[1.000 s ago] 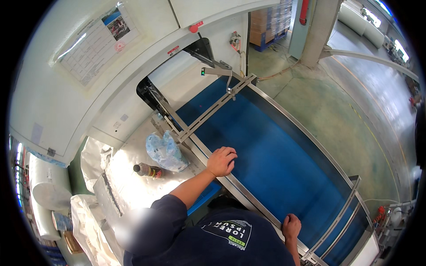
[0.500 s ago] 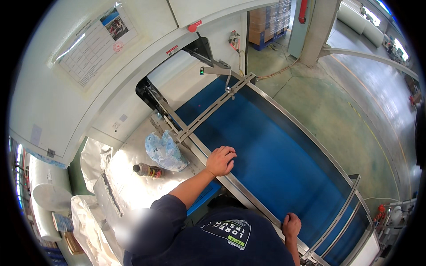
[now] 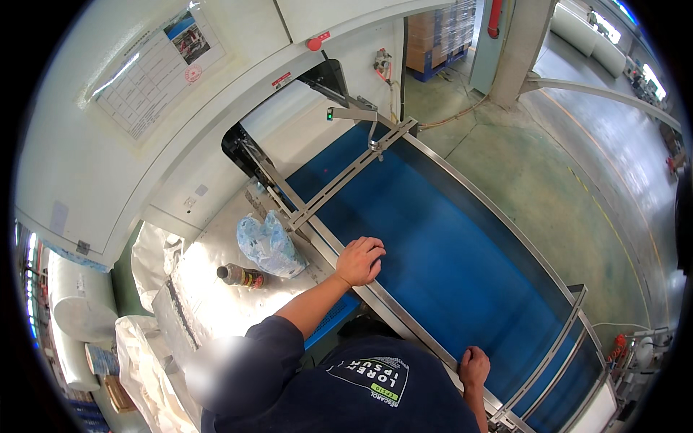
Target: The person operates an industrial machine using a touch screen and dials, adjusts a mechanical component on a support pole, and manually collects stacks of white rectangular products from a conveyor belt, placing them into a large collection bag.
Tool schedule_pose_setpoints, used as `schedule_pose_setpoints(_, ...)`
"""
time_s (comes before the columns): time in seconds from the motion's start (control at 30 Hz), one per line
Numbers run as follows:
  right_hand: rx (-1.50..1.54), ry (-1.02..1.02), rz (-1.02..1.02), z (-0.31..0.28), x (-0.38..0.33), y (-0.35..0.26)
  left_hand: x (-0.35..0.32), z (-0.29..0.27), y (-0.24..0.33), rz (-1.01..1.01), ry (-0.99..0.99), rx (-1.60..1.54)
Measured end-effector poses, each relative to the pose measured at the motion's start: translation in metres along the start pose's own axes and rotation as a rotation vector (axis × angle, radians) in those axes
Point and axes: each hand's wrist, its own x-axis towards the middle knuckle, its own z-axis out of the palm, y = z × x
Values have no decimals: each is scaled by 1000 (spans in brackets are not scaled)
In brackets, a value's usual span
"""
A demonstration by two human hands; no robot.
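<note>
A factory hall with a greenish floor [image 3: 548, 159] and a white machine housing [image 3: 108, 173]; a blue conveyor belt [image 3: 447, 252] runs out of it, bare. Judged a waiting step. The left hand [image 3: 359, 261] rests loosely curled on the steel side rail [image 3: 404, 317], holding nothing; the right hand [image 3: 474, 364], at 5 o'clock from it, clasps that rail

I count two hands: my left hand [image 3: 359, 260] rests flat on the near rail, and my right hand [image 3: 474, 364] sits on that same rail further down. There is one blue belt [image 3: 440, 252]. On the counter [image 3: 216, 303] I see one dark bottle [image 3: 240, 275] lying down and one clear plastic bag [image 3: 268, 244] beside it. One chart [image 3: 160, 68] hangs on the wall, and one red button [image 3: 313, 43] sits above the opening.
</note>
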Motion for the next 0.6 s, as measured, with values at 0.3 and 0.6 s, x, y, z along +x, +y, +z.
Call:
schedule_pose_setpoints(0.3, 1, -5, 11, 0, 0, 0, 0, -1, 1, -2, 3, -9)
schedule_pose_setpoints(0.6, -11, -14, 7, -2, 0, -2, -1, -1, 0, 5, 4, -11)
